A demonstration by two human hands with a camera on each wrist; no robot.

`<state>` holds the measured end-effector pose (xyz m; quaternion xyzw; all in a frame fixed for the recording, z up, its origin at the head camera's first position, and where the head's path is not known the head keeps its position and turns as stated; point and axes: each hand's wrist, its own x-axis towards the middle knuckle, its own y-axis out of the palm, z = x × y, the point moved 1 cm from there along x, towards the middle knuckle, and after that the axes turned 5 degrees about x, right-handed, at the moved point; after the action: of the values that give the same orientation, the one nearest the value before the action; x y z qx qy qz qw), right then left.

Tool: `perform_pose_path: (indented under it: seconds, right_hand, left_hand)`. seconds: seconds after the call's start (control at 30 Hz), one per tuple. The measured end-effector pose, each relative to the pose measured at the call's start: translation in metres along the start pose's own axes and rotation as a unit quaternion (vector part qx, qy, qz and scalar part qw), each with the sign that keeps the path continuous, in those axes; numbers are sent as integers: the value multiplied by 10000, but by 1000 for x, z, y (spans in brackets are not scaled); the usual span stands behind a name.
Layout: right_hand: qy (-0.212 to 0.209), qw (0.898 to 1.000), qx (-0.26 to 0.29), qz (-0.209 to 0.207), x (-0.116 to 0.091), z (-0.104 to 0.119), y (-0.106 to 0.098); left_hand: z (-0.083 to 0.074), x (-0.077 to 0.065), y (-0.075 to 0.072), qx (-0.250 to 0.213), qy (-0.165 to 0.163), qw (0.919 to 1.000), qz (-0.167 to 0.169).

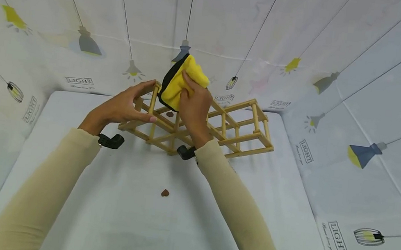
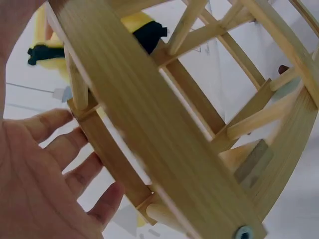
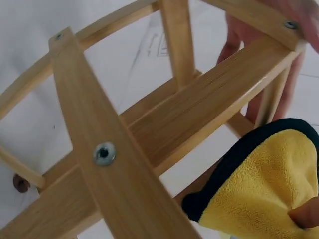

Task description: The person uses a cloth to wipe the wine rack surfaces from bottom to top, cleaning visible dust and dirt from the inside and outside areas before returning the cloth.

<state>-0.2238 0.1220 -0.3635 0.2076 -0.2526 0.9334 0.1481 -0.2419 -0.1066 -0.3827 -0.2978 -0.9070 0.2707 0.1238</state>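
A pale wooden rack (image 1: 264, 140) of slats and round rods stands on the white table, its slats crossing and joined with metal bolts. My left hand (image 1: 122, 106) holds its left end, thumb on the near side and fingers at the upper far corner. In the left wrist view, the fingers (image 2: 75, 144) are spread along the outer side of a slat (image 2: 149, 109). My right hand (image 1: 196, 106) pinches a yellow cloth (image 1: 174, 91) with a black border, above the rack's left half. In the right wrist view, the cloth (image 3: 259, 174) lies against the slats, partly hiding them.
A brown heart-shaped piece (image 1: 165, 193) lies on the white table (image 1: 129, 224) in front of the rack. Another brown piece (image 1: 170, 114) shows behind the slats. A white backdrop (image 1: 220, 16) printed with lamps surrounds the table's back and sides.
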Motion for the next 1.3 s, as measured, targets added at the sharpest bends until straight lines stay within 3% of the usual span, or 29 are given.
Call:
perform_pose_path:
  seconds: [0.1,0.2,0.27,0.33,0.43,0.53,0.63,0.7,0.77,0.83,0.93,1.03,1.1,1.13,1.3]
  right_hand:
    - [-193,9971,675,-286,-1,5,-5]
    - [-306,9919,1217,-209,2,17,-11]
    - [-319,9879,1517,-13,7,30,-13]
    - [-252,9822,1831,343,13,44,-12]
    - [-162,9775,1873,958,19,61,-4]
    - [-207,9758,1473,1602,24,70,12]
    - [-281,9747,570,2142,27,71,30]
    - [-240,9678,-198,2499,29,67,40]
    - [-138,9518,-978,2905,31,62,48]
    - [-76,9289,-1660,3308,31,56,53]
    - [38,8964,-2265,3811,32,50,60]
    - [-178,8797,-2609,3972,33,46,67]
    - [-501,8827,-2725,3795,35,45,69]
    - [-643,8898,-2734,3596,36,45,69]
    - [-964,9546,-2000,1985,42,49,61]
  left_hand:
    - [1,-16,10,27,-285,9983,-513]
    - [8,-40,23,-69,-531,9874,-1488]
    - [15,-55,33,-235,-575,9702,-2344]
    - [23,-68,44,-314,-616,9450,-3198]
    - [34,-81,61,-581,-900,9077,-4056]
    - [43,-87,78,-1101,-1227,8863,-4328]
    - [49,-86,92,-1719,-1292,8758,-4322]
    - [51,-83,100,-2001,-1208,8700,-4341]
    - [53,-81,106,-2200,-1087,8639,-4399]
    - [54,-80,109,-2231,-999,8587,-4505]
    - [55,-79,112,-2048,-987,8577,-4611]
    - [56,-79,112,-1757,-1099,8604,-4655]
    - [57,-78,112,-1635,-1212,8606,-4668]
    - [56,-78,112,-1603,-1271,8602,-4672]
    - [52,-76,111,-1530,-1439,8634,-4587]
